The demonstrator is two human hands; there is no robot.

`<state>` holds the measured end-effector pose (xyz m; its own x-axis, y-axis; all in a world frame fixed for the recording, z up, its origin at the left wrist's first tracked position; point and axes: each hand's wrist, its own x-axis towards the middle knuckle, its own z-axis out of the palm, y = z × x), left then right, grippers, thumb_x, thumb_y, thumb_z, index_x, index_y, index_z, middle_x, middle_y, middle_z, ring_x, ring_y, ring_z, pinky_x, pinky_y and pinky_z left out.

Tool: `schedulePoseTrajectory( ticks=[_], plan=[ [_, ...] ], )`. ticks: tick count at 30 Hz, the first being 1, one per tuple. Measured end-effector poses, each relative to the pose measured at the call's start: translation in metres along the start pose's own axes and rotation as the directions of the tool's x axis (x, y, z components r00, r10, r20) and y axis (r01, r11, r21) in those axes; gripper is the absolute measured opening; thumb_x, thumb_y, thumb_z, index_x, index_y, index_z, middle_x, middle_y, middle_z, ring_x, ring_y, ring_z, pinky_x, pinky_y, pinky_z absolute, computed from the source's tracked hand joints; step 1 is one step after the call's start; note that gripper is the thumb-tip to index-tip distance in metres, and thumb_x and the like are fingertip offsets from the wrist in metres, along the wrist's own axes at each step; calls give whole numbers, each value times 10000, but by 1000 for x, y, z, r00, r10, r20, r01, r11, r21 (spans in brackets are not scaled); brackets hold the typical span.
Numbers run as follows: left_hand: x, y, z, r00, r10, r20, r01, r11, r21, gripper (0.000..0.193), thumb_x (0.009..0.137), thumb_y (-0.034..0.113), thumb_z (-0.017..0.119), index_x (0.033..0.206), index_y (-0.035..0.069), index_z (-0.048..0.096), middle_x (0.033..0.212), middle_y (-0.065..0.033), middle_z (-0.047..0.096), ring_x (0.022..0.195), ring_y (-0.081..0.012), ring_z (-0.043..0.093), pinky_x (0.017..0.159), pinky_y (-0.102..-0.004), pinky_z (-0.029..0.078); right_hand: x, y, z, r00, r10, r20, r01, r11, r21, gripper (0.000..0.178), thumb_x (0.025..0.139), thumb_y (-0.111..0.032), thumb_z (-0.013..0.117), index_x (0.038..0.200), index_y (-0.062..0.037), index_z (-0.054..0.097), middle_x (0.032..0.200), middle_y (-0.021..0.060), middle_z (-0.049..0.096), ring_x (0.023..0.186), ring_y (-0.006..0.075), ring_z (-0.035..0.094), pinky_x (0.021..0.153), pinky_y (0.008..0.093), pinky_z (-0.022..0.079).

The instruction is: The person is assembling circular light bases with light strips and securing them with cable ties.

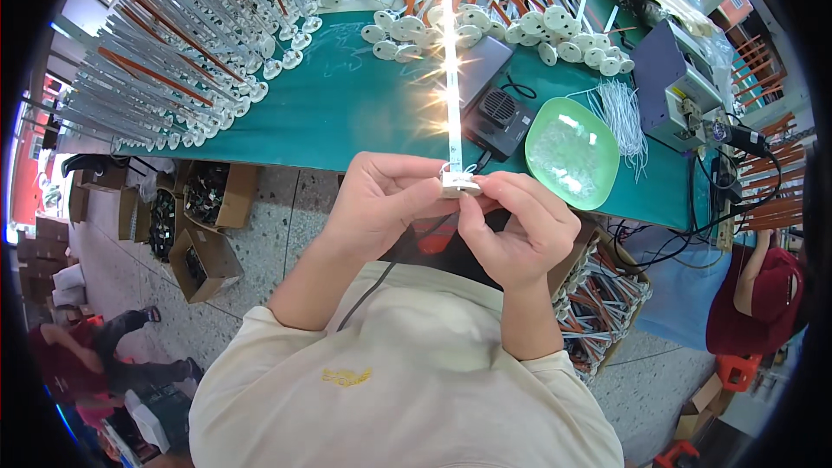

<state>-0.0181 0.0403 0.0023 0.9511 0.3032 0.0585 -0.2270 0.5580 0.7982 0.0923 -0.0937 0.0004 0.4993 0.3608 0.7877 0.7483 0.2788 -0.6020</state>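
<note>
Between my two hands stands a lit LED light strip (451, 78) on a small round white base, glowing with bright warm points along its length. My left hand (387, 201) grips the base from the left, thumb and fingers closed on it. From the right, my right hand (523, 221) pinches the base's edge and a thin white wire close to it. Part of the base is hidden behind my fingertips. Just beyond my right hand lies a green bowl (539, 143) with small clear pieces in it.
Rows of upright strips on round bases (251, 91) fill the table's left; more bases (555, 30) lie at the back. A black power adapter (501, 121), white wires (620, 121) and a purple-grey machine (676, 78) stand right. Cardboard boxes (204, 264) sit on the floor; people are at both sides.
</note>
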Motion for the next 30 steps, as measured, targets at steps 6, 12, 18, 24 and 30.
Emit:
schedulePoseTrajectory(
  ticks=[6, 12, 18, 24, 30],
  plan=[
    [1, -3, -10, 995, -53, 84, 58, 997, -52, 386, 912, 137, 669, 1152, -153, 585, 1096, -245, 660, 1005, -296, 676, 892, -423, 572, 9, -2, -16, 985, -22, 170, 23, 1000, -7, 209, 649, 72, 781, 835, 33, 695, 764, 145, 688, 636, 210, 669, 561, 262, 526],
    [1, -6, -9, 984, -64, 166, 89, 985, -149, 346, 880, 41, 660, 1150, -164, 592, 1086, -236, 666, 989, -267, 674, 884, -381, 552, -3, -2, -4, 995, -83, 51, 81, 996, 39, 238, 614, 66, 795, 822, 27, 687, 748, 133, 679, 611, 213, 653, 525, 262, 511],
    [3, -11, -16, 979, -100, 180, 120, 987, -105, 409, 847, 54, 704, 1166, -168, 575, 1095, -259, 664, 993, -284, 682, 897, -393, 554, -1, -4, -16, 994, -18, 109, 17, 1000, 12, 260, 594, 49, 809, 821, 6, 690, 749, 106, 682, 582, 193, 638, 507, 247, 494],
    [3, -17, -24, 954, -128, 272, 159, 983, -95, 406, 863, 38, 665, 1192, -164, 538, 1131, -288, 631, 1042, -351, 661, 913, -452, 552, 0, -11, -26, 982, 102, 159, -110, 993, 39, 292, 581, 35, 819, 844, -1, 698, 758, 94, 682, 568, 166, 637, 520, 236, 503],
    [-1, -16, -19, 954, -150, 260, 163, 986, -26, 387, 877, 23, 633, 1217, -129, 527, 1158, -338, 599, 1054, -432, 639, 903, -559, 536, 32, 36, -103, 952, 246, 180, -115, 837, -536, 154, 709, 22, 741, 857, -20, 730, 842, 99, 699, 610, 187, 654, 537, 269, 495]
  ],
)
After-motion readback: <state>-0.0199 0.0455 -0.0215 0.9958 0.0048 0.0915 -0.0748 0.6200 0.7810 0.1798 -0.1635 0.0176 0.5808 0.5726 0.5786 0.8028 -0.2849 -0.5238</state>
